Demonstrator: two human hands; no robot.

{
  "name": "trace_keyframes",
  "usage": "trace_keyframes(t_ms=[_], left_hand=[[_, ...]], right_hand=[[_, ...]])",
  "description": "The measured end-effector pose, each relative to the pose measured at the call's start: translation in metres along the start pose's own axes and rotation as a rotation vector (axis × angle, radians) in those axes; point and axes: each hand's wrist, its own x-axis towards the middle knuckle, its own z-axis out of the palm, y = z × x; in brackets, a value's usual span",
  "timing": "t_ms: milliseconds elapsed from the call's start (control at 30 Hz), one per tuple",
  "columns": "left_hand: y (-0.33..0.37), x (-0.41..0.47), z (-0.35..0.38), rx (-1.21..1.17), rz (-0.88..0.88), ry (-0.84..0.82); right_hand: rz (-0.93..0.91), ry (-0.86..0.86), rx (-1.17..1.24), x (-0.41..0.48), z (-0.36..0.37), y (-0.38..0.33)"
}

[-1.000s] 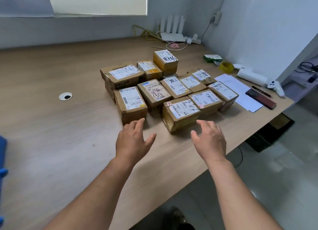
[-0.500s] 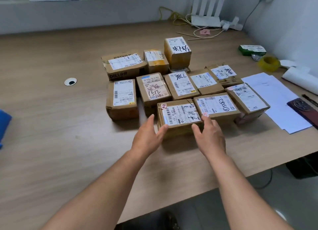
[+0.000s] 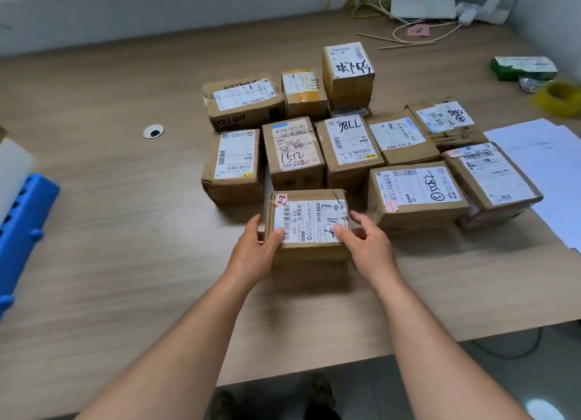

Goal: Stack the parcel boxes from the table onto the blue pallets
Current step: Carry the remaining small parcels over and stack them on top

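Head view: both hands, left [image 3: 254,256] and right [image 3: 366,246], clamp the sides of the front parcel box [image 3: 309,223] on the worktop [image 3: 125,262]. Looks light, stiff cardboard; side grip suits.

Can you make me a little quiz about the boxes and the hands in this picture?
1. True or false: both hands are on the same box.
2. What colour is the pallet at the left edge?
A. red B. blue C. green
3. Fill in: the held box has a small tag with the number ___ at its corner.

Key
1. True: the left hand and the right hand grip the sides of the nearest box.
2. B: the pallet is blue.
3. 22, on the tag.
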Motion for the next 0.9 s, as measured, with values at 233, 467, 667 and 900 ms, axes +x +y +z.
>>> trace_keyframes(t_ms=[233,467,667,900], left_hand=[[-0.007,-0.028,-0.001,-0.179,0.062,-0.094],[-0.015,-0.048,-0.015,-0.251,0.101,-0.035],[-0.013,-0.064,-0.056,-0.254,0.155,0.109],[-0.020,-0.091,-0.112,-0.282,0.222,0.233]], right_hand=[[-0.018,-0.295,0.294,-0.003,-0.007,0.010],[-0.145,-0.366,0.258,-0.017,0.001,0.000],[-0.236,-0.406,0.294,-0.027,0.026,-0.032],[-0.359,-0.549,0.304,-0.037,0.063,-0.084]])
